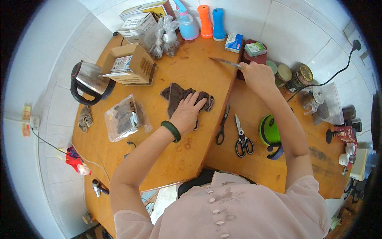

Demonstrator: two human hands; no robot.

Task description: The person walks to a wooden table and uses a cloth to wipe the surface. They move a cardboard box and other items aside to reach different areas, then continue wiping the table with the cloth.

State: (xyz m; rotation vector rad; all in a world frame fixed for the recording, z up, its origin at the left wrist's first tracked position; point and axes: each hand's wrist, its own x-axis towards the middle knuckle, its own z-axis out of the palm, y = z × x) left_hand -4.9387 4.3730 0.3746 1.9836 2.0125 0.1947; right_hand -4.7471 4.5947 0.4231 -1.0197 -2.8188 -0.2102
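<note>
My left hand lies flat with its fingers apart on a crumpled dark brown cloth on the wooden table. A green bangle circles that wrist. Out to the upper right, my right hand is closed around a knife. Its blade points left over the table's far right part, and the handle is mostly hidden in my fist. Between my arms, black-handled scissors lie slightly apart at the blades, with a second, dark pair of scissors beside them.
Left of the cloth lie a clear plastic bag and an opened cardboard box, with a kettle beyond. A spray bottle and two flashlights stand at the back. A green mug and several jars are on the right.
</note>
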